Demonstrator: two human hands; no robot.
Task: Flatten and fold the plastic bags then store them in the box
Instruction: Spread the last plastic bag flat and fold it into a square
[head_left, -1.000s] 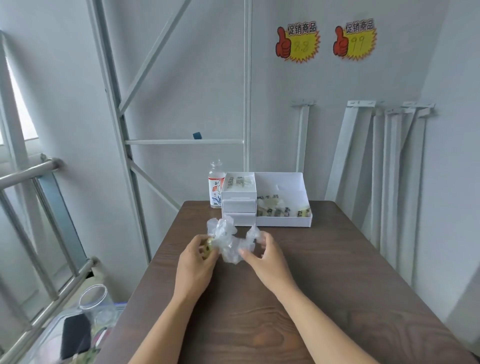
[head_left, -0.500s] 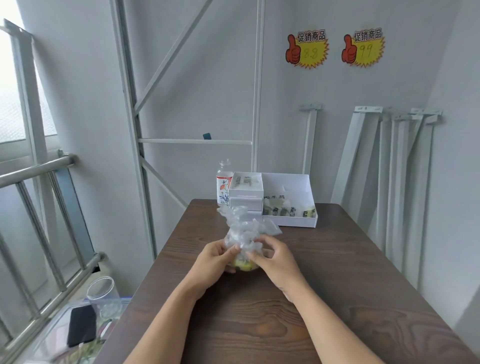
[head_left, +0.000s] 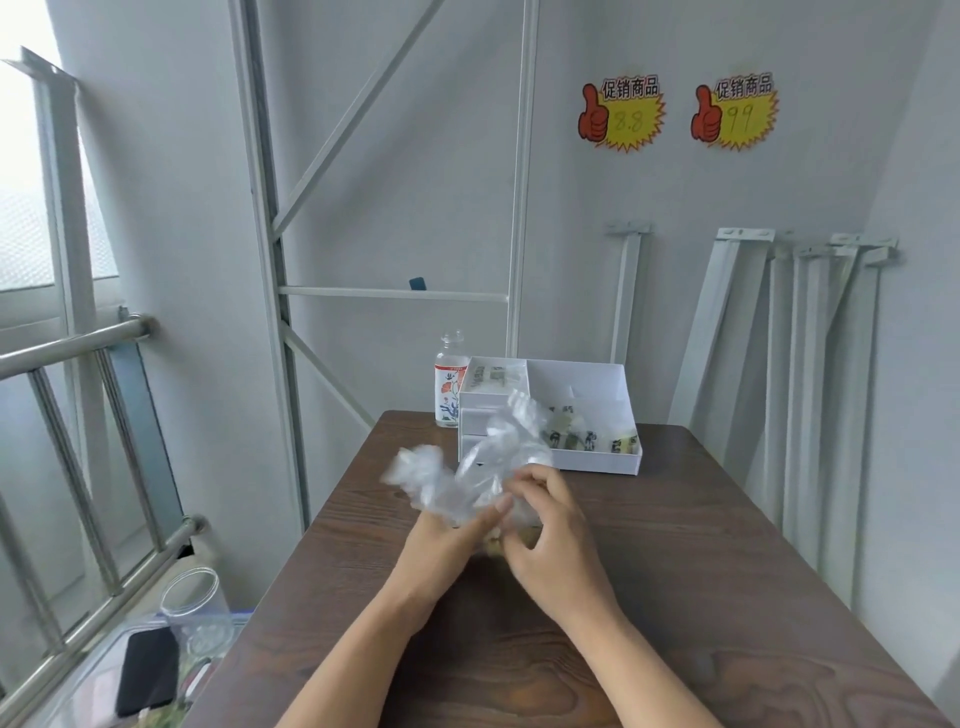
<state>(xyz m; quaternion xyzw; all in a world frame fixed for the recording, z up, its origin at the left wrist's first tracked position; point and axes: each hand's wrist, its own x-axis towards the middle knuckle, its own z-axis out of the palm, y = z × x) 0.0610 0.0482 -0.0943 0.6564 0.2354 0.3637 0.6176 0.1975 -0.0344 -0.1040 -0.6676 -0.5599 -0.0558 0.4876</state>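
Roughly upright, plastic bag (head_left: 470, 480) flares above gripping hands (head_left: 441, 551) (head_left: 553, 540).

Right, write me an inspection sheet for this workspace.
Surface: dark wood-grain table.
Job's things: crumpled clear plastic bag held over the table, not yet flat; white box at the far edge, folded bags in its right compartment.
Clutter: bottle left of the box.
Hands: left hand and right hand both grip the plastic bag.
Cables: nothing seen.
Surroundings: white rails leaning on the wall; two price stickers; clear jar low at left.
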